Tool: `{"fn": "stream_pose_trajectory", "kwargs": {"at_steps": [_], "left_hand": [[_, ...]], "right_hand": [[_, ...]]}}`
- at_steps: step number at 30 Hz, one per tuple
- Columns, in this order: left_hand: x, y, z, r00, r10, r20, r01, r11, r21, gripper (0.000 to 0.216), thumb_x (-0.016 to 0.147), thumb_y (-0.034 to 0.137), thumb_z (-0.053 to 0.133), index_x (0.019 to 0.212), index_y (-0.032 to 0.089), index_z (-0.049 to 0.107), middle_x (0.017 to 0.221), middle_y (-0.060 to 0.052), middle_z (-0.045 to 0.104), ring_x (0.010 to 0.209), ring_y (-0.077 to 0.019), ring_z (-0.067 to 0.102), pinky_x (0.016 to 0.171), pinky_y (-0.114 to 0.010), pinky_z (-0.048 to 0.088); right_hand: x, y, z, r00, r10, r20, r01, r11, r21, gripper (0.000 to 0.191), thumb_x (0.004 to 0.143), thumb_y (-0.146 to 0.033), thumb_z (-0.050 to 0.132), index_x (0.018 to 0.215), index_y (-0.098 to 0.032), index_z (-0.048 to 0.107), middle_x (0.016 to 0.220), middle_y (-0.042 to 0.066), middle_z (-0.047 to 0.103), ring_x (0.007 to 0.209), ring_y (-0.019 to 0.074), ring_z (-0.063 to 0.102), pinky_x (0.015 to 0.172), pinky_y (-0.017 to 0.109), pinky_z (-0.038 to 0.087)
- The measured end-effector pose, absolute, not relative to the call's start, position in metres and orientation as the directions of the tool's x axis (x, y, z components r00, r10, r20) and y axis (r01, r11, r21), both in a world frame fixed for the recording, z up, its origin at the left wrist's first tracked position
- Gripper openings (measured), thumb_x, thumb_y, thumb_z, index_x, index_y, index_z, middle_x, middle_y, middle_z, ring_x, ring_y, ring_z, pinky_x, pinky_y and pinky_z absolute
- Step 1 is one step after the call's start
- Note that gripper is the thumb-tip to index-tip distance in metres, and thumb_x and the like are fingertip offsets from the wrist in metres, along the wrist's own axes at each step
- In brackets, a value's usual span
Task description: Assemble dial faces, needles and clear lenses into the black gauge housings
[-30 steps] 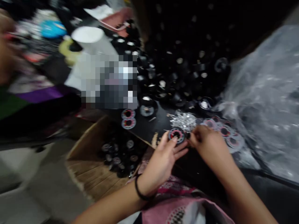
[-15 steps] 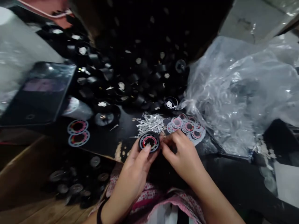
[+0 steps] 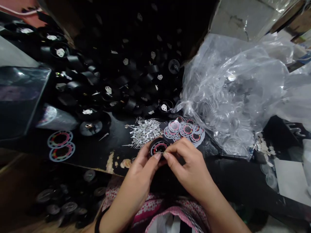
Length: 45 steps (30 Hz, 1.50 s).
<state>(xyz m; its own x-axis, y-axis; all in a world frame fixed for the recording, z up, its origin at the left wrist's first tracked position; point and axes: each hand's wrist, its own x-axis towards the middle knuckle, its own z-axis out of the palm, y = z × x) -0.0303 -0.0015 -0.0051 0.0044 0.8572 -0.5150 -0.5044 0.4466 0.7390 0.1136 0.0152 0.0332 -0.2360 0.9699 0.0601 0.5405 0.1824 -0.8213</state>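
Looks to be a round black gauge (image 3: 158, 144), clasped round its rim by the left hand (image 3: 141, 166) near the bench (image 3: 89, 153) edge; probably light and stiff; best held by the side; calls for care at the likely fragile needle (image 3: 159, 152), seemingly pinched between fingers of the right hand (image 3: 188, 158).

We can read no word, number or brand anywhere. Just below the heap of silver pointers (image 3: 145, 132), the black dial (image 3: 159, 145) bears ring-shaped print too small for us to make out; the same goes for the pile of discs (image 3: 187, 129) to its right and the two discs (image 3: 60, 145) well to its left.
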Motion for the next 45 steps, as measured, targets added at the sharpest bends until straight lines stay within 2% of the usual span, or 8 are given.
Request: {"fn": "stream_pose_trajectory", "kwargs": {"at_steps": [4,8,15,21,27,33,40,45], "left_hand": [[-0.030,-0.009,-0.013,0.039,0.882,-0.470,-0.428,0.440,0.790,0.032,0.086,0.039,0.073,0.118,0.032,0.071,0.120,0.000,0.075,0.115,-0.0203,0.068,0.102,-0.029,0.053],[-0.034,-0.010,-0.012,0.032,0.895,-0.444,-0.360,0.425,0.831,0.033,0.088,0.040,0.072,0.120,0.032,0.068,0.123,0.001,0.074,0.117,-0.0184,0.067,0.104,-0.027,0.050],[-0.036,-0.004,0.004,0.001,0.926,-0.378,-0.147,0.374,0.916,0.027,0.087,0.035,0.070,0.111,0.025,0.066,0.118,-0.004,0.077,0.113,-0.0191,0.071,0.099,-0.026,0.053],[-0.037,-0.004,0.008,-0.015,0.966,-0.258,0.024,0.259,0.966,0.020,0.087,0.030,0.064,0.106,0.024,0.065,0.109,-0.002,0.079,0.100,-0.0165,0.075,0.089,-0.024,0.057],[-0.044,-0.009,0.006,0.007,0.983,-0.182,0.198,0.177,0.964,0.022,0.087,0.028,0.062,0.109,0.026,0.066,0.106,0.001,0.079,0.095,-0.0150,0.075,0.085,-0.021,0.058],[-0.044,-0.013,0.004,-0.056,0.976,-0.211,0.200,0.218,0.955,0.023,0.086,0.033,0.066,0.107,0.027,0.067,0.104,0.002,0.079,0.090,-0.0161,0.076,0.083,-0.023,0.059],[-0.042,-0.011,0.010,-0.062,0.971,-0.231,0.179,0.239,0.955,0.026,0.084,0.033,0.068,0.109,0.026,0.067,0.107,-0.001,0.078,0.099,-0.0209,0.075,0.088,-0.029,0.059],[-0.040,-0.010,0.013,-0.018,0.963,-0.270,0.163,0.269,0.949,0.028,0.085,0.030,0.068,0.113,0.026,0.068,0.113,-0.003,0.076,0.105,-0.0225,0.072,0.095,-0.031,0.056]], "right_hand": [[0.114,0.013,0.034,-0.228,0.973,0.035,0.580,0.165,-0.798,0.009,0.095,-0.018,0.061,0.087,-0.020,0.065,0.085,0.000,0.061,0.083,0.0156,0.058,0.075,0.031,0.042],[0.115,0.013,0.035,-0.216,0.976,0.038,0.568,0.157,-0.808,0.010,0.096,-0.018,0.060,0.088,-0.020,0.063,0.085,0.000,0.061,0.083,0.0146,0.057,0.074,0.029,0.041],[0.118,0.012,0.041,-0.242,0.970,0.008,0.543,0.142,-0.828,0.013,0.097,-0.017,0.059,0.084,-0.020,0.061,0.082,-0.002,0.060,0.078,0.0124,0.056,0.072,0.026,0.041],[0.115,0.006,0.043,-0.242,0.970,-0.018,0.562,0.125,-0.818,0.016,0.097,-0.016,0.058,0.082,-0.019,0.059,0.080,-0.003,0.061,0.076,0.0120,0.056,0.073,0.027,0.041],[0.112,0.000,0.042,-0.217,0.975,-0.048,0.540,0.079,-0.838,0.020,0.097,-0.014,0.057,0.078,-0.019,0.055,0.075,-0.003,0.059,0.071,0.0113,0.055,0.068,0.025,0.040],[0.115,0.003,0.043,-0.225,0.973,-0.043,0.487,0.074,-0.870,0.016,0.098,-0.020,0.060,0.081,-0.019,0.061,0.078,-0.003,0.062,0.074,0.0111,0.057,0.071,0.024,0.043],[0.117,0.002,0.036,-0.197,0.980,0.018,0.419,0.101,-0.902,0.013,0.097,-0.019,0.060,0.084,-0.020,0.064,0.080,-0.002,0.062,0.076,0.0109,0.059,0.072,0.022,0.046],[0.119,0.000,0.035,-0.188,0.982,0.014,0.430,0.095,-0.898,0.014,0.097,-0.017,0.058,0.085,-0.021,0.064,0.081,-0.001,0.064,0.076,0.0119,0.060,0.073,0.024,0.048]]}}
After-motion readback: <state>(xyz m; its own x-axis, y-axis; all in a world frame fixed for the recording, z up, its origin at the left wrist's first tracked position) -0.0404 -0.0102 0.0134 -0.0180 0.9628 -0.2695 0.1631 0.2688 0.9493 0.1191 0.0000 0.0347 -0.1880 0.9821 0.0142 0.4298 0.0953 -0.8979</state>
